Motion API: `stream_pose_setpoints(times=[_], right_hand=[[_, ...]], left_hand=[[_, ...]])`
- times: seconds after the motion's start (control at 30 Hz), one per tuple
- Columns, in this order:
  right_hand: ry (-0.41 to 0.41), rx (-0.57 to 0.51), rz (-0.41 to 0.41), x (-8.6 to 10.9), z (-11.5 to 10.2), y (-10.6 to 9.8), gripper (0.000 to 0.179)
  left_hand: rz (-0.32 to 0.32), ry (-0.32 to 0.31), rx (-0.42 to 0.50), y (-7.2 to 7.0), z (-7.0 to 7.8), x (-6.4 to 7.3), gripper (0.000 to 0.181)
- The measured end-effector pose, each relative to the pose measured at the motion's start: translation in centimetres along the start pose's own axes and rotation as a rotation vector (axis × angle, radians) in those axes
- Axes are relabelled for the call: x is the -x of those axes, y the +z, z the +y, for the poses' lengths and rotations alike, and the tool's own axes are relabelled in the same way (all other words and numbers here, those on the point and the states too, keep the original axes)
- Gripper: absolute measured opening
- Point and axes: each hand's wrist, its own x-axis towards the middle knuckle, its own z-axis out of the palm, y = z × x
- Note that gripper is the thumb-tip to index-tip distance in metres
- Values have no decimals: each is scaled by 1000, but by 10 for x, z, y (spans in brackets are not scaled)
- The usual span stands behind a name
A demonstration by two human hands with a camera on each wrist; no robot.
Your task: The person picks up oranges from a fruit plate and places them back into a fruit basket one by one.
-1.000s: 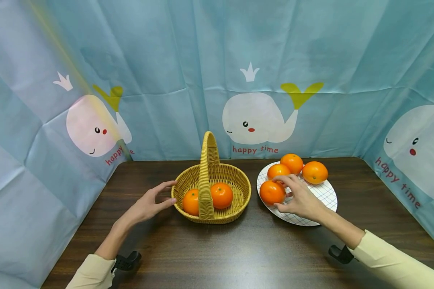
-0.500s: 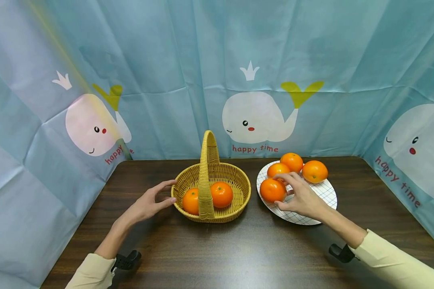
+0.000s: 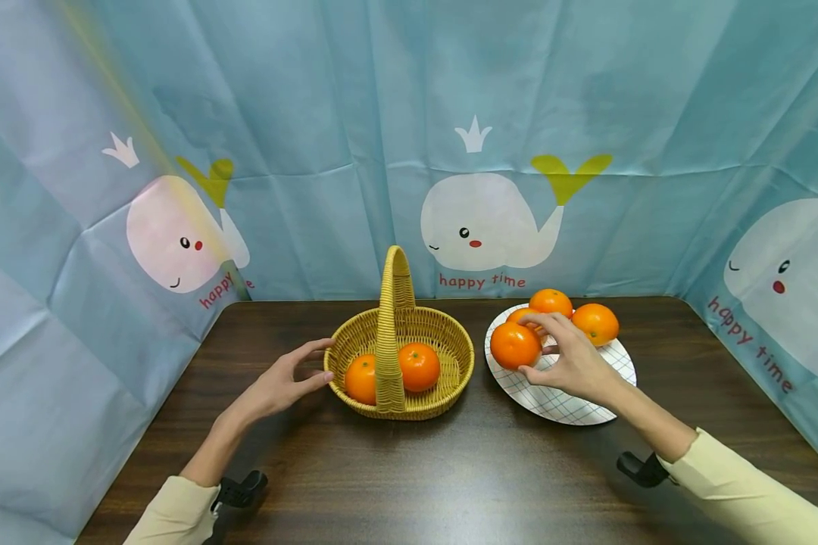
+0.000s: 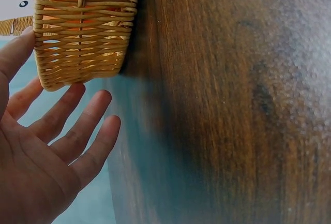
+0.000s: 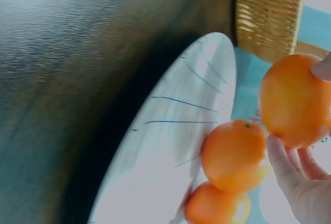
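Observation:
My right hand (image 3: 576,363) grips an orange (image 3: 515,346) between thumb and fingers. In the right wrist view this orange (image 5: 295,101) hangs above the plate, close beside another orange (image 5: 235,155). Several oranges lie on the white checked plate (image 3: 572,409), one of them partly hidden behind the hand. Left of the plate stands a yellow wicker basket (image 3: 429,405) with a tall handle, holding two oranges (image 3: 419,367). My left hand (image 3: 273,387) touches the basket's left rim with its thumb and fingertips; in the left wrist view its other fingers are spread loosely by the wicker wall (image 4: 85,53).
A dark brown wooden table (image 3: 409,484) carries everything. Behind it and at both sides hangs a light blue curtain (image 3: 313,212) printed with white whales. Each wrist wears a black strap device (image 3: 241,490). The basket handle (image 3: 387,333) arches up over the basket's middle.
The orange in my right hand has risen a little off the plate, the hand moving up with it. The left hand and the basket have stayed in place.

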Motion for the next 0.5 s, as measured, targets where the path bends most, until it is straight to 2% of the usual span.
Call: stream_pose_setpoints(times=[0.2, 0.5], right_hand=[[10, -23, 7, -7, -4, -3, 70], [14, -145, 8, -20, -7, 0, 68]], left_hand=[[-1, 5, -3, 0, 0, 0, 59], [-2, -9, -1, 0, 1, 0, 59]])
